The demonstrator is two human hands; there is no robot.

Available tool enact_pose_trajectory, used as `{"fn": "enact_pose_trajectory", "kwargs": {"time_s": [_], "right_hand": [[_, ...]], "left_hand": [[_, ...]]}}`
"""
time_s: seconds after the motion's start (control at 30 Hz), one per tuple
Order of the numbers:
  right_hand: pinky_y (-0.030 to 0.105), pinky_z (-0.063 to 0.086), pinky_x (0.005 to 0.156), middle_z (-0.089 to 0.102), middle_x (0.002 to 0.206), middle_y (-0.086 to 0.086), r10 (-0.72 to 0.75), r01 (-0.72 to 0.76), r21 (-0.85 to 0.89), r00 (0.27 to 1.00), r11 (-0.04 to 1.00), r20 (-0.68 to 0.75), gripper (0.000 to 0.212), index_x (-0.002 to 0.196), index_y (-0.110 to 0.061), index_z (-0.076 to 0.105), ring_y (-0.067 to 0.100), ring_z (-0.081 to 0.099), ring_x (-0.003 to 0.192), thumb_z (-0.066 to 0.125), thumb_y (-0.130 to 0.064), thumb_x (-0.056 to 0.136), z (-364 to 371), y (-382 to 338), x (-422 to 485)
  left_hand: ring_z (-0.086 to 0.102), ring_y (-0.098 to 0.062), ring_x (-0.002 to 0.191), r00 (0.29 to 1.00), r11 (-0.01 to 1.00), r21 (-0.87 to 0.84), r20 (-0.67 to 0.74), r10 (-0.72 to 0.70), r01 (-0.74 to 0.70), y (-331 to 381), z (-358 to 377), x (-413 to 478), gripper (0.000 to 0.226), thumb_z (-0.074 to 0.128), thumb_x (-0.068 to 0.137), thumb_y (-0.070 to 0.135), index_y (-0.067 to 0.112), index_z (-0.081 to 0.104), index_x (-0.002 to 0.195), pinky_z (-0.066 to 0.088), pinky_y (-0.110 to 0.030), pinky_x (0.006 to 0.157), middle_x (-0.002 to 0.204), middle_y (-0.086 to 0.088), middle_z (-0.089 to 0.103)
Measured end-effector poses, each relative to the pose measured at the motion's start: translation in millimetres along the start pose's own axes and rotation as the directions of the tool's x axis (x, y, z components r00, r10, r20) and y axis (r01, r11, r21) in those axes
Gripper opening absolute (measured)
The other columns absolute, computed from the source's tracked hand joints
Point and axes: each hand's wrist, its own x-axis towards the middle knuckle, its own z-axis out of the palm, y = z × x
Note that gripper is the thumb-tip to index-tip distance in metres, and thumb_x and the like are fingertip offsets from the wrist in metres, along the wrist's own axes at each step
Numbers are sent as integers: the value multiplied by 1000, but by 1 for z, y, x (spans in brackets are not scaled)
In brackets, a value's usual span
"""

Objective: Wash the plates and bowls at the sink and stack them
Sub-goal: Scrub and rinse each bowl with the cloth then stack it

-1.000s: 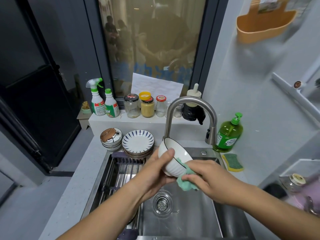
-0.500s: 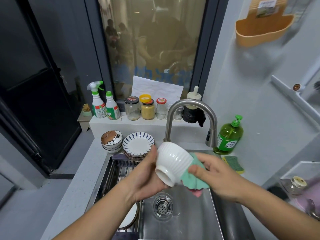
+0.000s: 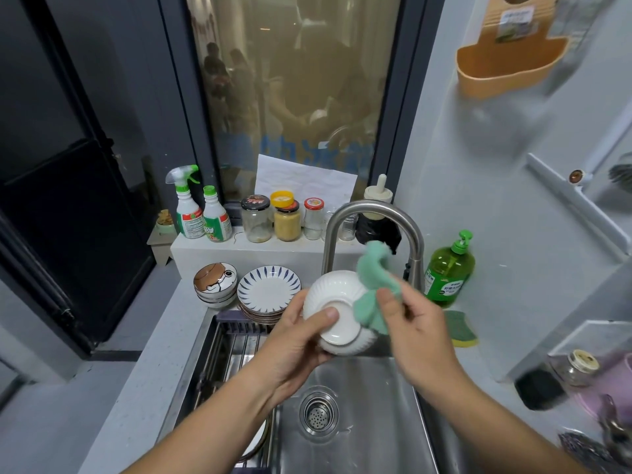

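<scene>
Two hands work one bowl above the sink (image 3: pixel 359 388). The left hand (image 3: pixel 290 347) grips the white ribbed bowl (image 3: pixel 337 295) with its base turned toward the camera. The thumb presses flat on the foot, and the fingers pass behind the bowl, out of sight. The right hand (image 3: pixel 417 333) pinches a green cloth (image 3: pixel 372 285) between thumb and fingers and holds it against the bowl's right outer wall. The cloth's loose end stands up in front of the faucet (image 3: pixel 372 208), from which no stream of water shows.

The step in hand appears to be scrubbing the outside and the foot. It is probably best done by turning the bowl with the left hand while the cloth stays pressed on, so that every rib is passed. Strokes along the ribs, not across them, should clear the grooves, and the ring round the foot wants its own wipe. A wet glazed bowl is likely slippery, so the thumb should bear firmly and the bowl stay over the basin, above the drain (image 3: pixel 318 413).

A rack (image 3: pixel 236 343) spans the sink's left part. On the counter behind it stand a stack of striped plates (image 3: pixel 269 290) and, just to their left, the patterned bowls (image 3: pixel 214 282), the likely place for this one. A soap bottle (image 3: pixel 449 271) and a sponge (image 3: pixel 460 328) lie to the right.
</scene>
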Motion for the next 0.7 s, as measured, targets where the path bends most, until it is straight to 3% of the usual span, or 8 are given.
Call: {"fn": "enact_pose_trajectory", "kwargs": {"time_s": [0.03,0.1,0.2,0.27,0.4,0.53,0.63,0.7], "right_hand": [[26,40,109,59,140,-9,-93,107,-137,990,985,104,27,123,-38,65,3,51,131,54,-41,99,3,0,0],[24,29,117,45,152,-12,-191,262,-317,952,911,240,39,131,-31,62,1,36,142,45,-45,99,7,2,8],[35,31,118,45,151,-11,-156,251,-369,950,895,270,49,136,-24,59,1,36,141,36,-47,100,8,0,22],[33,28,119,40,155,-10,-169,251,-341,953,906,254,47,142,-23,53,4,32,145,35,-42,103,7,6,17],[13,17,117,15,165,-12,-182,247,-291,955,924,234,47,152,-30,30,3,14,151,35,-29,105,13,21,-19],[29,27,118,42,151,-1,-237,310,-342,942,887,238,45,142,-24,51,13,34,144,37,-37,101,9,18,12],[21,32,113,52,140,-6,-139,211,-234,946,949,291,36,131,-29,60,2,44,133,40,-36,101,5,8,40],[20,30,114,50,141,-6,-139,180,-186,967,966,215,35,131,-32,55,-1,41,135,37,-31,102,8,12,37]], "left_hand": [[73,-28,97,1000,1000,4,6,-7,7,-1,3,0,74,88,62,17,18,60,131,62,-47,72,119,-14,71],[72,-30,103,999,999,35,31,-12,11,0,7,0,71,86,68,16,19,58,133,61,-51,78,126,-16,69],[72,-29,103,1000,993,119,18,9,-11,5,12,-1,67,83,73,13,21,58,134,56,-59,89,123,-12,71],[74,-30,96,999,996,86,-17,33,-32,11,12,1,62,81,74,5,16,57,130,61,-59,79,114,-13,74],[75,-27,83,996,998,42,-67,59,-56,24,10,1,57,82,71,3,20,58,121,63,-45,61,100,-9,76],[73,-28,91,1000,991,135,18,15,-17,17,16,-7,57,77,74,5,18,59,126,61,-47,68,110,-12,73],[72,-29,97,999,985,167,1,45,-44,21,20,-3,61,81,70,1,20,61,125,61,-47,72,113,-10,74],[73,-28,92,998,989,141,-38,56,-50,27,21,0,60,84,68,0,22,61,120,62,-52,73,106,-7,75]]}}
